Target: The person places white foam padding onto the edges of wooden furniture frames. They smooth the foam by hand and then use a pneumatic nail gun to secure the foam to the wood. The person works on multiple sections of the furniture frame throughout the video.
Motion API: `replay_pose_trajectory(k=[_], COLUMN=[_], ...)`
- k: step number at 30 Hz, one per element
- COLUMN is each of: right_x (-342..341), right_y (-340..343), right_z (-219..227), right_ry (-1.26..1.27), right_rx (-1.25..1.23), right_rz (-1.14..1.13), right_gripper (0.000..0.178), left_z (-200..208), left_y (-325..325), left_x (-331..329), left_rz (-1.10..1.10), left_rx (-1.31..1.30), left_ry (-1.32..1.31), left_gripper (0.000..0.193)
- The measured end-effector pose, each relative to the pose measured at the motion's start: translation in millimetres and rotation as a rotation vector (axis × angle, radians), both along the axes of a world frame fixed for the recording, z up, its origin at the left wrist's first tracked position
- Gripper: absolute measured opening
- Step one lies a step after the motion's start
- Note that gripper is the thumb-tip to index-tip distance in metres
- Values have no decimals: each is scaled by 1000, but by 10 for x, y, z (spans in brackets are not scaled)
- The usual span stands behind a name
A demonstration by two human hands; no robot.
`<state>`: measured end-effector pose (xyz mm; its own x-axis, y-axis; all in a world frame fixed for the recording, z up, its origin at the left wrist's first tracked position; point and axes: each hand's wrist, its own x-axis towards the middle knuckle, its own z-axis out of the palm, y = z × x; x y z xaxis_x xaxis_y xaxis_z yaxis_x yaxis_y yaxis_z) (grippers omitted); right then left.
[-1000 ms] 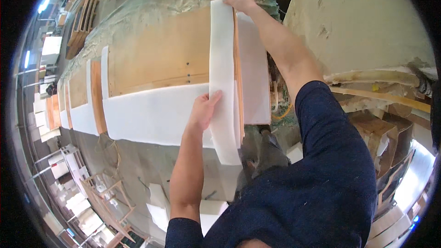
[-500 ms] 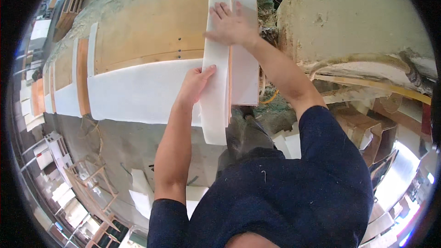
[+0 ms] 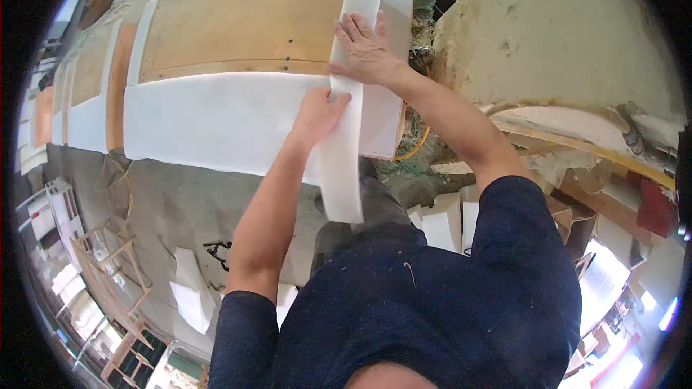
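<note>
A long strip of white foam (image 3: pixel 347 129) lies across the end of a wooden frame, its lower end hanging loose toward my body. My right hand (image 3: pixel 366 50) presses flat on its upper part, fingers spread. Lower down, my left hand (image 3: pixel 321 113) grips the strip's left edge, thumb on top and the other fingers partly hidden. To the left stretches a wide white foam sheet (image 3: pixel 216 118) along the frame's near side. A white-covered panel (image 3: pixel 393 21) shows just right of the strip.
Beyond the sheet is a tan wooden board (image 3: pixel 231 21) with small dark holes. Bare wooden slats (image 3: pixel 119 86) cross the frame at left. A large pale foam-like block (image 3: pixel 562 36) stands at right. White foam offcuts (image 3: pixel 190 292) lie on the floor near a wooden frame (image 3: pixel 119 273).
The strip now leans, its top shifted right over more of the white-covered panel. Both hands stay on it, the left a little higher and closer to the right. The whole view has shifted slightly.
</note>
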<state>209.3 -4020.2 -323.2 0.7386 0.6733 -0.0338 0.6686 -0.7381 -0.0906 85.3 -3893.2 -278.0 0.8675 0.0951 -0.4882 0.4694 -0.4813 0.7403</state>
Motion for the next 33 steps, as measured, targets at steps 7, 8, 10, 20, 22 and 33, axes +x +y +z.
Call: replay_pose_trajectory(k=[7,8,10,20,22,33], right_x=[-79,-95,-172,-3785,-4285,-5050], right_y=[48,0,-68,-473,-404,-1751], right_z=[258,275,257,883,778,-1418], right_ry=[79,97,128,897,854,718], right_rx=[-85,-20,117,1171,1141,1430], right_rz=[-41,-76,-173,-528,-806,-1678], right_gripper=[92,91,89,62,39,34], left_z=[375,441,555,489,314,-254], left_y=[-1168,-1178,-1050,-23,-84,-616], left_x=[-686,-822,-1096,-1868,-1925,-2517], left_rz=[-690,-641,-572,182,190,-76], left_rx=[55,-11,-144,-497,-549,-335], left_ry=[-223,-205,-156,-317,-283,203], left_gripper=[34,34,33,29,33,53])
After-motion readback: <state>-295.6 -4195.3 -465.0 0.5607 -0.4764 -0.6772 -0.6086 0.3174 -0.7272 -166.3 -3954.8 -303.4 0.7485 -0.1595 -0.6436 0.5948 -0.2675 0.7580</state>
